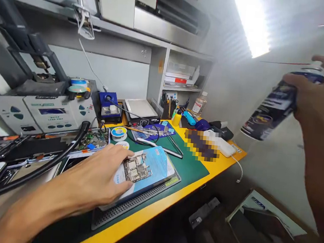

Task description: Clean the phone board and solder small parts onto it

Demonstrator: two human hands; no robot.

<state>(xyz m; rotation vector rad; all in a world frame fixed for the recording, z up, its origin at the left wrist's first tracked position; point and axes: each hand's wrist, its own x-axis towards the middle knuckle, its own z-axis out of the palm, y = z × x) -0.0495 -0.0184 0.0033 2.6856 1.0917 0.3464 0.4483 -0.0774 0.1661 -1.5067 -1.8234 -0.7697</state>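
Observation:
My left hand (102, 175) reaches in from the lower left, its thumb and fingers around the near end of a bare phone circuit board (137, 168). That board lies on a light-blue box (157, 165), which rests on a grey perforated plate (113, 214) on the green mat (193, 168). Raised at the right, my right hand (321, 87) is wrapped round a dark spray can (275, 105). One finger sits on the can's white nozzle, and a thin red straw (285, 63) points left. The can is tilted, well apart from the board.
A soldering and hot-air station (54, 113) stands at the left, with a black hose (70, 149) crossing in front. Tweezers (175, 145), solder spools (119, 133), a yellow bottle (177, 117) and a clear bottle (199, 104) lie farther back. The yellow table edge (142, 211) runs diagonally.

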